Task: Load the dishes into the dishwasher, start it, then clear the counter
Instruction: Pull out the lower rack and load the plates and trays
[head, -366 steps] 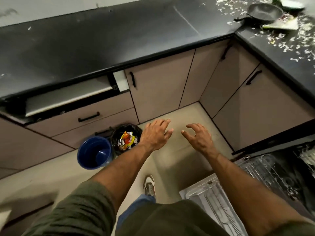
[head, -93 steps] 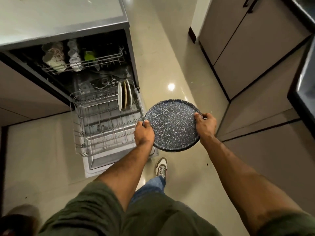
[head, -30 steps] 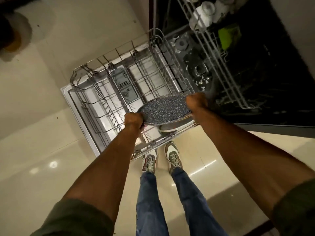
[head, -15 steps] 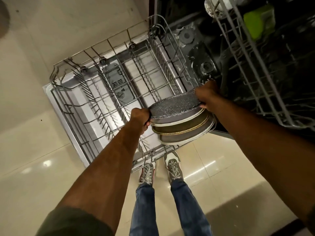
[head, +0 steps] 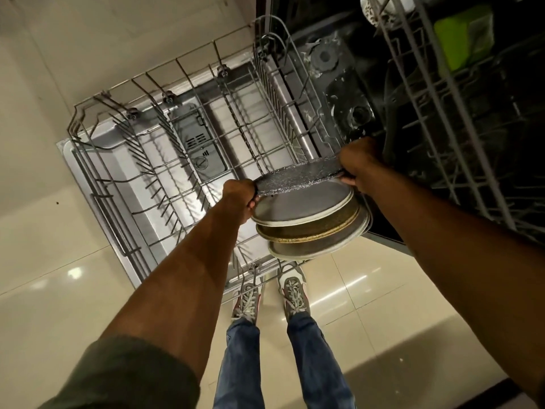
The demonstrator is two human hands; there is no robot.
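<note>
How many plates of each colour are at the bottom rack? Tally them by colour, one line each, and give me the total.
Speckled plate: 1
White-rimmed plates: 2, the upper white plate and the lower white plate
Brown plate with a gold rim: 1
Total: 4 plates

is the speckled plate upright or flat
Nearly upright: the speckled plate shows mostly its edge, gripped by left hand and right hand, beside three standing plates.
</note>
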